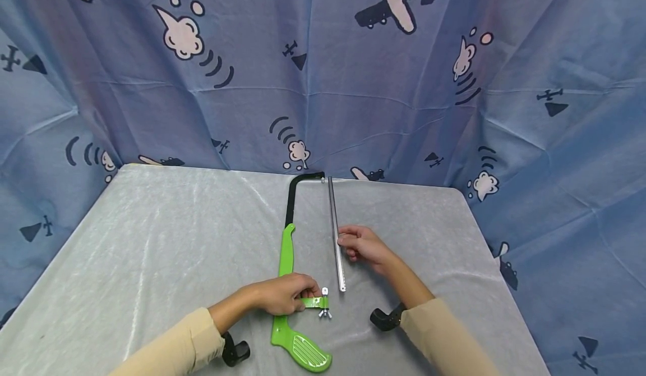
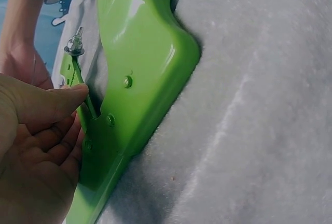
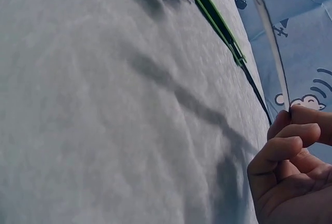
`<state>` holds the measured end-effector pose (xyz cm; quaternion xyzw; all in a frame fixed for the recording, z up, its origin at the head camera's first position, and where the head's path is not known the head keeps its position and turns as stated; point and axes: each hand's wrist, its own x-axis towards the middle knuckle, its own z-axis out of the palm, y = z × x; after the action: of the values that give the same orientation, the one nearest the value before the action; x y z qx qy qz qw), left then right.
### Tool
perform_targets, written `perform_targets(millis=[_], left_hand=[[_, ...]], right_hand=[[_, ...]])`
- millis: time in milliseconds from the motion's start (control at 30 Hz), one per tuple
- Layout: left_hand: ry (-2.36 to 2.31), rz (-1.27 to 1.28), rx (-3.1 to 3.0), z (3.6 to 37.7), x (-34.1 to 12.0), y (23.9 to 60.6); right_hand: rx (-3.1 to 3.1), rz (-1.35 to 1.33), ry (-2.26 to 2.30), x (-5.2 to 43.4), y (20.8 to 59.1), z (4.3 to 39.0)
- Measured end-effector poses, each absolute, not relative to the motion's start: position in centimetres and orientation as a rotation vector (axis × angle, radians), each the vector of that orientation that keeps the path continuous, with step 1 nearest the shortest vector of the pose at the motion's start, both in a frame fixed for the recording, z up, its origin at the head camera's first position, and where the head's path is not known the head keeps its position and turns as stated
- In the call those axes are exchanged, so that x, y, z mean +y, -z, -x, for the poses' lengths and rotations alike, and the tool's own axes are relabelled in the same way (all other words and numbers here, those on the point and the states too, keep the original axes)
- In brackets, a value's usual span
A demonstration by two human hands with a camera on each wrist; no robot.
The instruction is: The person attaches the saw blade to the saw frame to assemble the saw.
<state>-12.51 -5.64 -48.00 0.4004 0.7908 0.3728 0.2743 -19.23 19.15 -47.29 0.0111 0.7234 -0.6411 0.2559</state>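
Note:
A hacksaw frame (image 1: 286,252) with a green handle and a black front arm lies lengthwise on the table. My left hand (image 1: 286,294) pinches its short green bracket between thumb and fingers, as the left wrist view shows by the thumb on the bracket (image 2: 89,99). At the bracket's end sits a wing nut (image 1: 325,313) with a pin above it. To the right of the frame, a thin silver hacksaw blade (image 1: 333,213) is pinched near its middle by my right hand (image 1: 367,248). In the right wrist view the blade (image 3: 272,42) is lifted off the cloth, apart from the frame.
A light grey cloth (image 1: 176,241) covers the table. Behind and beside it hangs a blue curtain (image 1: 252,112) printed with planes and clouds. Black wrist mounts (image 1: 235,349) are worn below both hands.

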Motion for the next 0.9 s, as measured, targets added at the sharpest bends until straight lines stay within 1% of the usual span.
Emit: perform_targets(millis=[367,900], left_hand=[[-0.989,-1.052,2.140,12.5,-5.6,48.1],[-0.995,-1.042,2.139,12.5,-5.6,48.0]], right_hand=[[1.977,-0.013,1.717,18.0,47.0,19.3],[1.991,-0.069,1.692,17.2,47.9,19.7]])
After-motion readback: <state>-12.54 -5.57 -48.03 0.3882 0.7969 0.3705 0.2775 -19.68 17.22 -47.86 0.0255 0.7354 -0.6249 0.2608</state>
